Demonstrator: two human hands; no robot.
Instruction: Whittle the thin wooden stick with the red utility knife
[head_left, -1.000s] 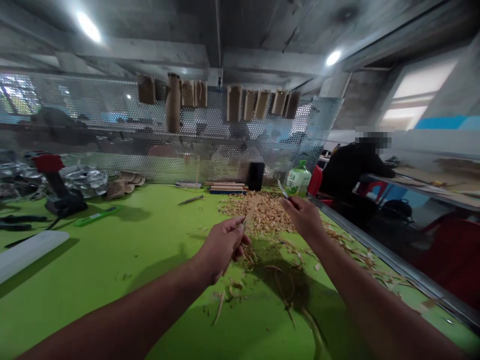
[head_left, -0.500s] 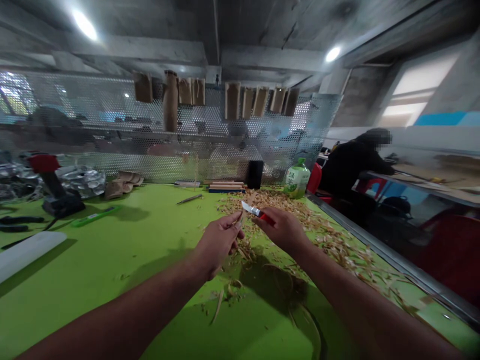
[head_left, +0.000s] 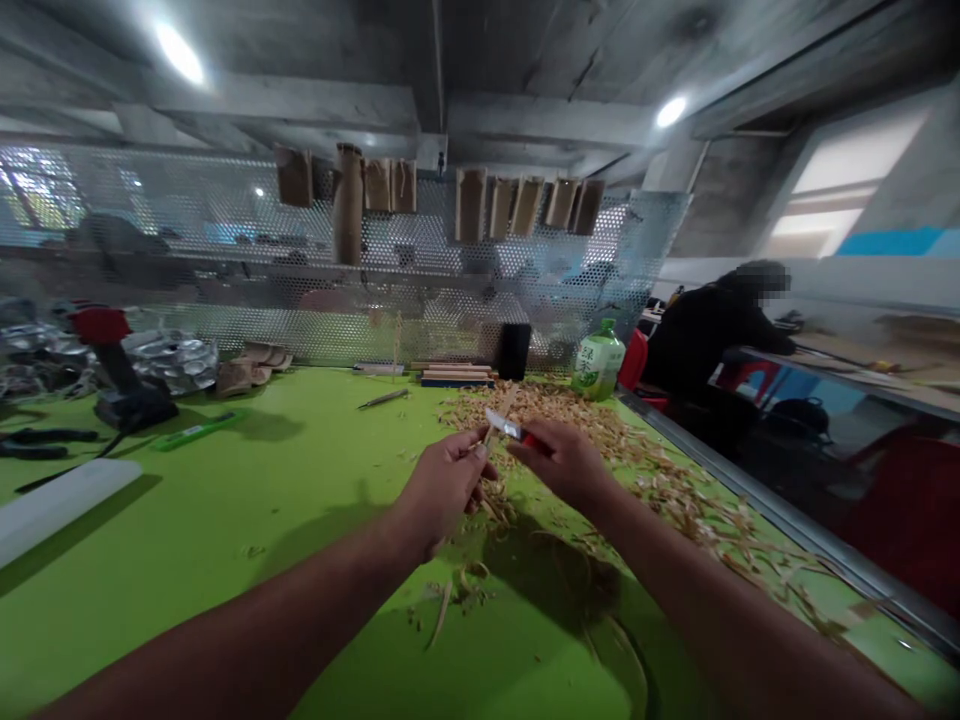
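My left hand [head_left: 448,482] is closed round a thin light-coloured wooden strip [head_left: 489,437], whose end pokes out past the fingertips. In my right hand [head_left: 571,462] is a knife with a red handle [head_left: 531,440]. Its silver blade [head_left: 504,425] lies across the strip's upper end, just beyond my left fingers; whether the edge touches the wood I cannot tell. Curled wood shavings [head_left: 555,405] are heaped behind both hands and along the right side of the green table [head_left: 300,520]. A few more shavings [head_left: 450,595] lie below my left hand.
Toward the back stand a green-labelled bottle [head_left: 598,362], a dark upright phone-like slab [head_left: 514,350] and stacked wooden strips [head_left: 456,374]. On the left are a red-and-black power tool [head_left: 112,365], pliers [head_left: 45,442] and a white block [head_left: 67,505]. Another person [head_left: 709,335] sits at the right.
My right hand has brought the knife blade down and closer, so it now crosses the strip's end. My left hand keeps its hold. The camera view has shifted slightly.
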